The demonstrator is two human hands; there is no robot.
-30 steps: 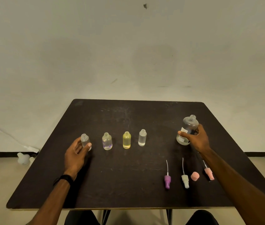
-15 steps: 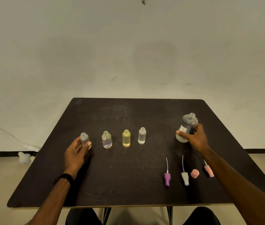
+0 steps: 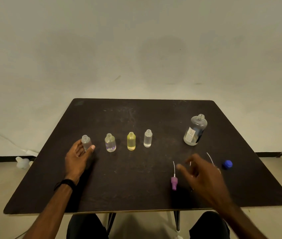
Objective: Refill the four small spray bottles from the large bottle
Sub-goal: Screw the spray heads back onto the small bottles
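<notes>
Four small uncapped bottles stand in a row on the dark table (image 3: 136,192): a clear one (image 3: 86,141) held by my left hand (image 3: 78,157), a bottle with purple tint at its base (image 3: 110,143), a yellow one (image 3: 131,141) and a frosted clear one (image 3: 148,138). At the right the large clear bottle (image 3: 195,130) with a label stands open and free. My right hand (image 3: 204,175), blurred, hovers with fingers apart over the loose spray heads. The purple spray head (image 3: 174,182) lies beside it; the others are mostly hidden under the hand.
A blue cap (image 3: 227,164) lies on the table right of my right hand. A white object (image 3: 22,162) and a cable lie on the floor at the left. The wall is close behind the table. My knees show under the front edge.
My right hand let go of the large bottle and moved back toward me, over the spray heads. The blue cap is now in sight. My left hand stays on the leftmost bottle.
</notes>
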